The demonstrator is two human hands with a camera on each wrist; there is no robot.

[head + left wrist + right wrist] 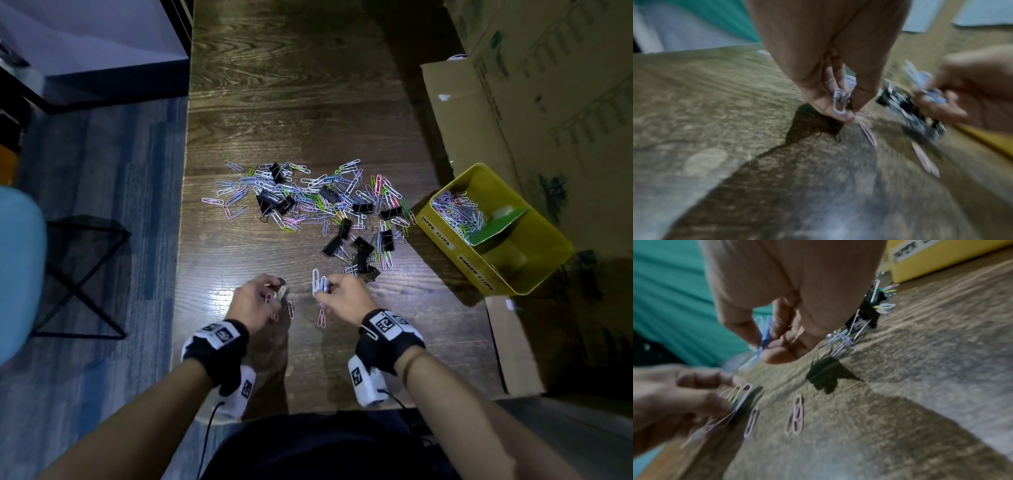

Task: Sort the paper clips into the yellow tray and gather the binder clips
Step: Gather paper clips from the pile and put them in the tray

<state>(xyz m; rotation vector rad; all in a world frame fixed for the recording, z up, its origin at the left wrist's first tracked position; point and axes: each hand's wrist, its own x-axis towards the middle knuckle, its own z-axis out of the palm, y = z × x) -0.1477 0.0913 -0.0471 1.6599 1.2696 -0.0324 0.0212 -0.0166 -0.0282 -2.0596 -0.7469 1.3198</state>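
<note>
A heap of coloured paper clips (308,195) mixed with black binder clips (270,200) lies mid-table. The yellow tray (524,274) stands at the right edge, with paper clips (455,212) in its far compartment. My left hand (270,294) pinches a few paper clips (839,104) just above the table. My right hand (325,291) pinches a bunch of white and blue paper clips (317,281), which stick up from the fingers (764,335). Two pink paper clips (322,318) lie between the hands, seen as pink paper clips (795,415) in the right wrist view.
Cardboard boxes (513,102) crowd the table's right side behind and beside the tray. The table's left edge (181,240) drops to a blue floor with a black stool frame (82,274). A green divider (500,226) sits inside the tray.
</note>
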